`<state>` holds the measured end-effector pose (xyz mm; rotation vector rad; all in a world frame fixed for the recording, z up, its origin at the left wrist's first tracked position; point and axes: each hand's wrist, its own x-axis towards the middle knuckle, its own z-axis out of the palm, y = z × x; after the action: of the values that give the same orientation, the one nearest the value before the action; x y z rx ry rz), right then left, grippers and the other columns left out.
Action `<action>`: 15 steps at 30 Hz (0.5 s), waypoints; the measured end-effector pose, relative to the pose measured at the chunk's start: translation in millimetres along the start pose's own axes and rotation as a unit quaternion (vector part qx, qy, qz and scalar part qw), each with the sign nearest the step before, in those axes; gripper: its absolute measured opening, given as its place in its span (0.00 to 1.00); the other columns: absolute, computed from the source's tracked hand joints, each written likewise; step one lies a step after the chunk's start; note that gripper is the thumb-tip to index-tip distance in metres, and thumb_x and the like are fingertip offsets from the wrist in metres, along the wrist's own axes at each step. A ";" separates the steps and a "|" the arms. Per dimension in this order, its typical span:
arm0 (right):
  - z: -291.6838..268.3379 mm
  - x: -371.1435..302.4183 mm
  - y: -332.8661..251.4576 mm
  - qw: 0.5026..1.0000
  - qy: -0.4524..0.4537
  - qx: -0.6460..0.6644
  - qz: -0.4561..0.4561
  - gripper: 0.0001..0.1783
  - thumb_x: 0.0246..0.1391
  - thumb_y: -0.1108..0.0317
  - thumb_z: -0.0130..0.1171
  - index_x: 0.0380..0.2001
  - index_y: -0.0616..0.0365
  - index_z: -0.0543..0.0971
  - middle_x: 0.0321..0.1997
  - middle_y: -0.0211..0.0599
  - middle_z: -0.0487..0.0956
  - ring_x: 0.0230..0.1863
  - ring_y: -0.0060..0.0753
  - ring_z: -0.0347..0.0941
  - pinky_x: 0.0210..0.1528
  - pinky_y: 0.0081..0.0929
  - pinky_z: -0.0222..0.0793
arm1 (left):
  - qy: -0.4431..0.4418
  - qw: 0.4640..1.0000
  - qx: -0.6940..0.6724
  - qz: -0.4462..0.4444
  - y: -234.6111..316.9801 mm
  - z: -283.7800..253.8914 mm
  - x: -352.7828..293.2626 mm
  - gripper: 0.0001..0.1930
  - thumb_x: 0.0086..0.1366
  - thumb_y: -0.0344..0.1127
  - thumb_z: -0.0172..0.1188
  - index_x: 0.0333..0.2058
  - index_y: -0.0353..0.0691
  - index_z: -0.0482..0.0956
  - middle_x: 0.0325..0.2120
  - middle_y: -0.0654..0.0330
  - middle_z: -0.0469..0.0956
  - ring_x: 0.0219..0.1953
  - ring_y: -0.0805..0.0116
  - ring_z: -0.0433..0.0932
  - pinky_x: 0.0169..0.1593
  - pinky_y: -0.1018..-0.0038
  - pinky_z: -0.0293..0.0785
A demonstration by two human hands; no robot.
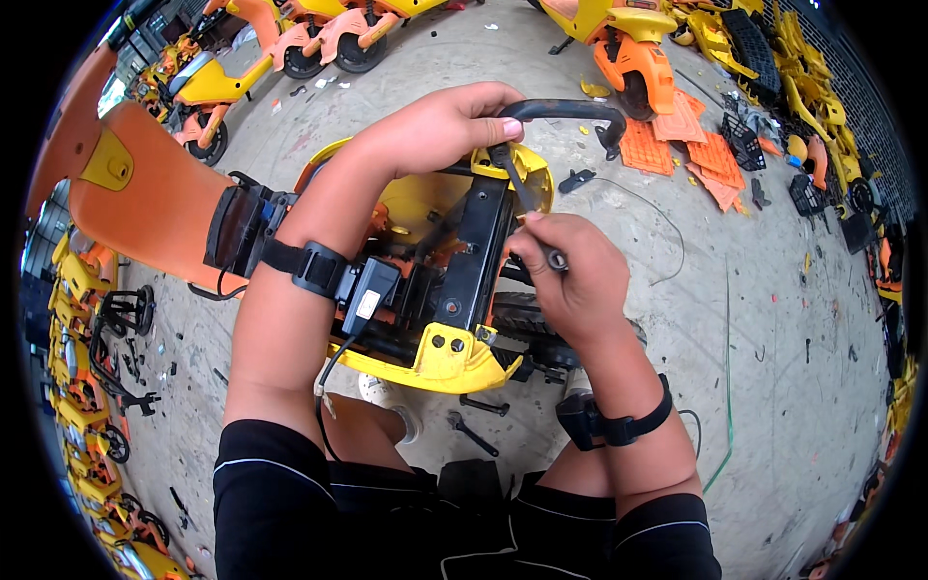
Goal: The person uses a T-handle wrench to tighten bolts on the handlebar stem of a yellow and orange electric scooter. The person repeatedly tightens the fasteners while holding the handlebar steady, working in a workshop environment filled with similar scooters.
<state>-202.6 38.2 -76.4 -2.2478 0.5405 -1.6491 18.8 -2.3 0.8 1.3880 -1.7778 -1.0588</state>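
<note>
Yellow plastic and black metal fill the middle of my view: a stripped scooter stands on the concrete floor, just in front of my knees. My left arm reaches up and forward across it, bent at the wrist, and my left hand is closed around the near end of a black curved bar at the scooter's far end. My thumb lies along the bar, its nail facing me. A black strap with a small box and a cable wraps my left forearm.

My right arm comes up from the lower right, with a black band at the wrist. My right hand is curled into a fist around the handle of a screwdriver. The dark shaft slants up and to the left from my fingers, and its tip meets the frame just under the bar, close below my left thumb.

A wrench lies on the floor between my knees, under the scooter's yellow edge. An orange seat rises at my left. Orange panels lie scattered at upper right, and more yellow and orange scooters line the far edge.
</note>
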 end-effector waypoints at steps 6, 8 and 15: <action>5.5 -0.2 -11.2 0.996 -0.045 -0.069 -0.044 0.16 0.45 0.69 0.75 0.36 0.58 0.80 0.32 0.37 0.83 0.32 0.42 0.81 0.33 0.32 0.77 | 0.001 1.000 0.013 0.002 -1.3 -0.7 1.6 0.18 0.74 0.39 0.57 0.56 0.36 0.73 0.42 0.64 0.78 0.48 0.75 0.74 0.57 0.73 0.71; 5.7 -2.1 -12.1 0.995 -0.044 -0.080 -0.043 0.15 0.48 0.69 0.74 0.37 0.59 0.80 0.31 0.37 0.83 0.31 0.41 0.81 0.33 0.31 0.77 | 0.002 1.000 0.014 0.003 -1.5 -0.5 1.6 0.18 0.74 0.39 0.57 0.56 0.36 0.73 0.42 0.64 0.78 0.48 0.75 0.74 0.56 0.73 0.71; -8.3 14.8 29.2 0.825 0.108 0.414 0.369 0.12 0.69 0.62 0.57 0.43 0.61 0.73 0.30 0.39 0.81 0.32 0.32 0.81 0.35 0.30 0.79 | -0.001 1.000 0.007 0.003 -0.3 0.3 0.3 0.18 0.74 0.40 0.57 0.56 0.36 0.74 0.42 0.65 0.77 0.47 0.75 0.74 0.56 0.74 0.70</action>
<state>-210.1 5.3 -74.7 -1.0310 0.5079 -1.3241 18.6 -2.5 0.4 1.3898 -1.7937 -1.0469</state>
